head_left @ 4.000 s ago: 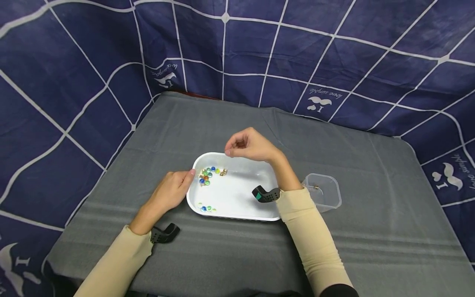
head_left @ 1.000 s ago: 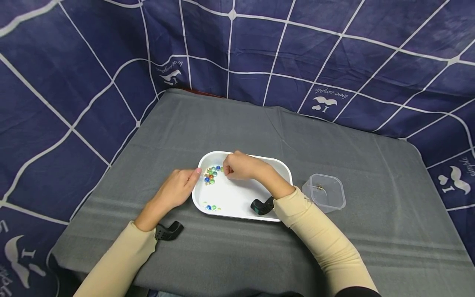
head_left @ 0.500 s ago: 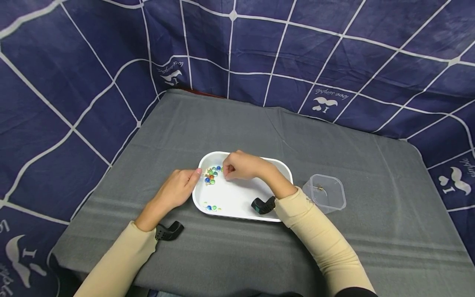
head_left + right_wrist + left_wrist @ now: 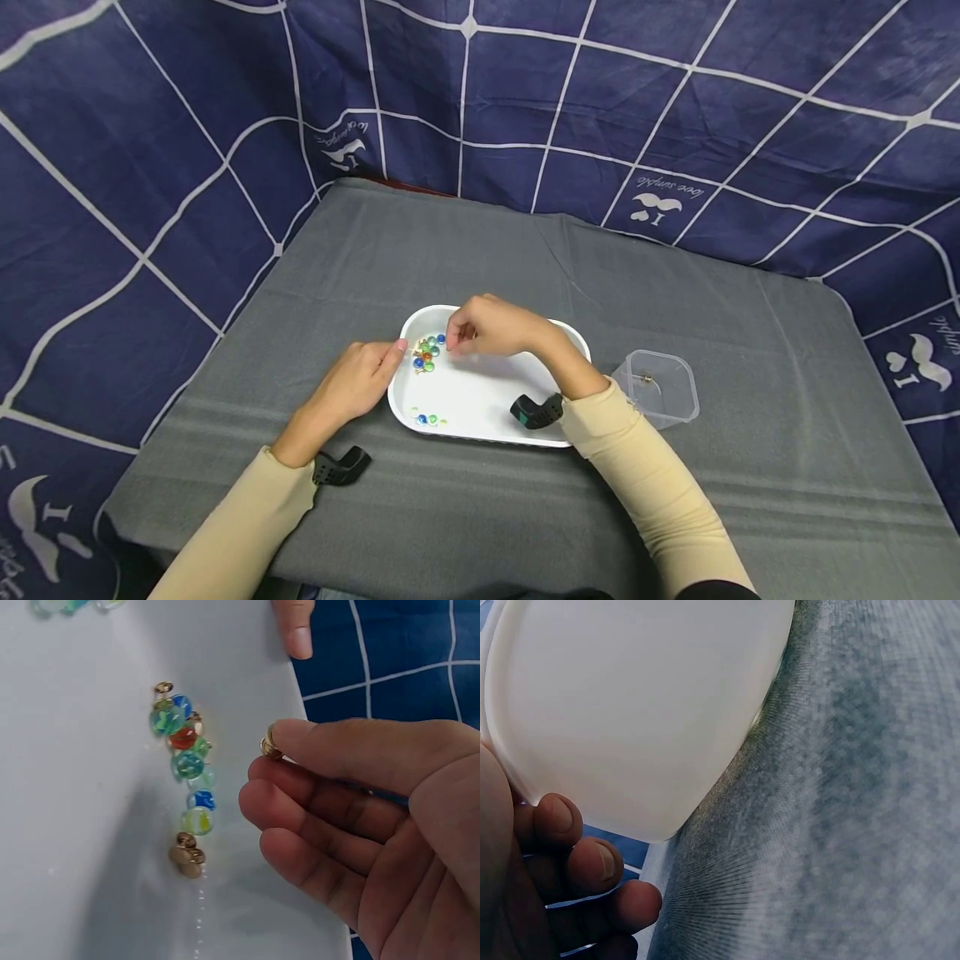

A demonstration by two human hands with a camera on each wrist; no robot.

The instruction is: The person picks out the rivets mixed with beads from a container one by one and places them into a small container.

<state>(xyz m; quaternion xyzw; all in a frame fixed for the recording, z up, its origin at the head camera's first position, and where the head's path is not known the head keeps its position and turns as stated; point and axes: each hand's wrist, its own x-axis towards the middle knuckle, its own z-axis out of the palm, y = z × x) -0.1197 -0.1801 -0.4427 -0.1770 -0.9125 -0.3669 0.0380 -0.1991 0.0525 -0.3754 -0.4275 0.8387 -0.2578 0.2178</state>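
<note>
A white tray lies on the grey cloth. My left hand grips its left end, thumb over the rim and fingers curled at the outer wall in the left wrist view. Over the tray, my right hand pinches a small gold push pin between thumb and forefinger. Beside it in the right wrist view runs a row of glass marbles in blue, green, orange and yellow. Gold push pins lie clustered at one end of this row, with another at the other end.
To the tray's right stands a clear plastic box with a small gold piece inside. A few more marbles lie near the tray's front left corner. A blue checked curtain hangs behind the table.
My right hand came down from above the tray's far rim to the marbles and has now lifted slightly, pinching a push pin. My left hand has kept its grip on the tray.
</note>
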